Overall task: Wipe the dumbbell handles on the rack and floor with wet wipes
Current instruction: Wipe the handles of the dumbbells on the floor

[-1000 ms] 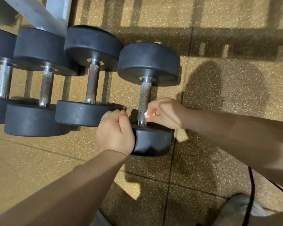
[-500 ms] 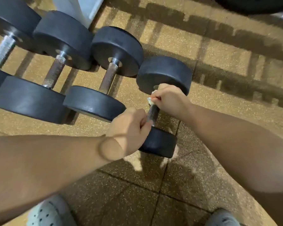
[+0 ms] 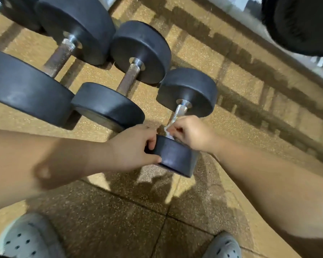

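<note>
A small black dumbbell (image 3: 188, 90) lies on the speckled rubber floor, its metal handle (image 3: 180, 111) running toward me. My left hand (image 3: 132, 148) grips the near weight head (image 3: 175, 157) from the left side. My right hand (image 3: 190, 133) pinches a white wet wipe (image 3: 169, 130) around the lower end of the handle, next to the near head. Most of the wipe is hidden under my fingers.
Larger black dumbbells (image 3: 138, 51) (image 3: 73, 25) lie in a row to the left, their near heads close to my left hand. A dark round weight (image 3: 302, 25) sits at the top right. My grey perforated clogs (image 3: 24, 239) (image 3: 222, 246) stand at the bottom edge.
My right hand slid the wipe down the handle from the far head toward the near head. My left hand shifted from the top of the near head to gripping its side. The view tilted.
</note>
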Tool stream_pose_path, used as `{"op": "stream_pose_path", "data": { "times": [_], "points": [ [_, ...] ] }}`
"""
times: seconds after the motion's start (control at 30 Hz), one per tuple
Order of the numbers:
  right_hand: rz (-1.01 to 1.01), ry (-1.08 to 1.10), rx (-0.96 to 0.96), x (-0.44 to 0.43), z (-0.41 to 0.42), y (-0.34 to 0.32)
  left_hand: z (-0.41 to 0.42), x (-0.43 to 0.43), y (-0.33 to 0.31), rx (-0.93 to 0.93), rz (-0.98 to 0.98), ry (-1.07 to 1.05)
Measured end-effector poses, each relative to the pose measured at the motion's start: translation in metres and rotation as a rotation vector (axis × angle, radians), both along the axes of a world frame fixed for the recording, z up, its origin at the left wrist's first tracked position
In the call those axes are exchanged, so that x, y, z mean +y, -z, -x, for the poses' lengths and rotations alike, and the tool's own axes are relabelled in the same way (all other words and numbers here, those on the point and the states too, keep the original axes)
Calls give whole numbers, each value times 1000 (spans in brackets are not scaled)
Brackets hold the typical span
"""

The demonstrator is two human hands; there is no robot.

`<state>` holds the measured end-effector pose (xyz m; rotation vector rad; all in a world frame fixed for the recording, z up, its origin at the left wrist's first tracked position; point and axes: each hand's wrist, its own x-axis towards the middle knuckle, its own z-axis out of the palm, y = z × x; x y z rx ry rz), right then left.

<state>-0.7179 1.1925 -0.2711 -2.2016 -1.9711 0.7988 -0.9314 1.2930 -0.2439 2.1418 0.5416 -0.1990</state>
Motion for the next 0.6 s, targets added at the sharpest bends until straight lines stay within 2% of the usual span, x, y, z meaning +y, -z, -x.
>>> {"op": "stream_pose_path", "data": {
  "times": [0.07, 0.17, 0.27, 0.33, 0.47, 0.53, 0.6],
  "points": [
    [-13, 7, -49, 14, -13, 1, 1, 0, 1, 17, 15, 28],
    [-95, 192, -119, 33, -32, 5, -1, 1, 6, 35, 31, 65],
    [-82, 307, -121, 29, -23, 10, 1, 2, 11, 9, 65, 72],
    [-37, 264, -46, 19, -14, 11, 2, 4, 12, -11, 88, 56],
    [213, -14, 32, 16, -8, 2, 0, 8, 11, -13, 89, 57],
    [188, -21, -27, 27, -17, 1, 1, 10, 12, -31, 75, 73],
    [74, 54, -144, 36, -27, 3, 3, 11, 14, -55, 86, 75]
  ]
}}
